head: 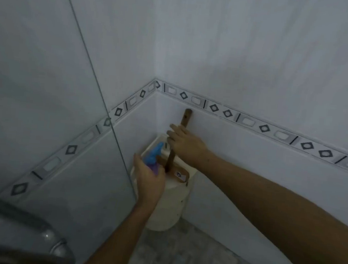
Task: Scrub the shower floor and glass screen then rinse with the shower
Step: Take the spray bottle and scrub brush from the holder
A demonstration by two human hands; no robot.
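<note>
scene: shower corner is viewed from above; two tiled walls meet at centre frame.
glass screen: seen at left of frame, its edge running diagonally from top left down to the container.
shower floor: grey, mottled, seen at bottom centre, below the walls.
container: cream-white, upright, set on the floor in the corner, just beside the glass edge.
spray bottle: blue trigger head over a purple neck, located at the container's top left rim; body is hidden.
left hand: fingers are curled round the bottle's neck, below the trigger head.
wooden handle: brown, near upright, its top seen against the white wall, its lower end inside the container.
right hand: clamped round the handle's middle, above the container.
tile border: diamond-patterned band is seen along both walls.
grey curved object: lower left corner, blurred; identity cannot be told.
</note>
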